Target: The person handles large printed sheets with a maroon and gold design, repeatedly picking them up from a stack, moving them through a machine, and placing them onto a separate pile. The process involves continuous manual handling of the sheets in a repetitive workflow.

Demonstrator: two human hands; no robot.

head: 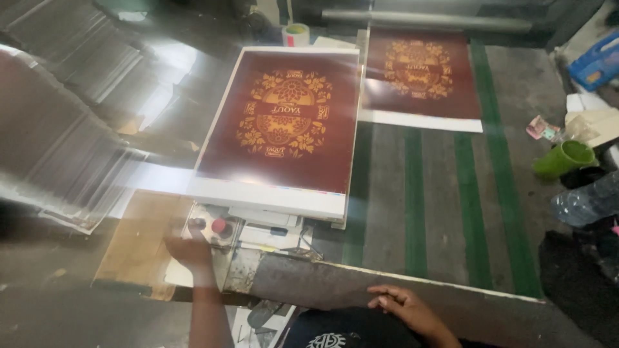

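Observation:
My left hand [187,248] reaches forward to a small control panel [213,227] with a red round button, fingers resting on or just at it. My right hand [403,304] lies flat on the near metal edge of the machine [309,283], fingers curled on the rim, holding nothing. Just beyond the panel sits a tall stack of printed sheets [284,122], dark maroon with a gold ornamental design. A single matching printed sheet [419,74] lies further back on the feed table. A blurred translucent sheet [77,129] sweeps across the left of the view.
The feed table [438,206] has grey and green belts. A roll of tape [295,33] stands behind the stack. On the right lie a green cup [565,158], a plastic bottle [587,200], a blue box [596,63] and papers. Brown cardboard [138,241] lies left of the panel.

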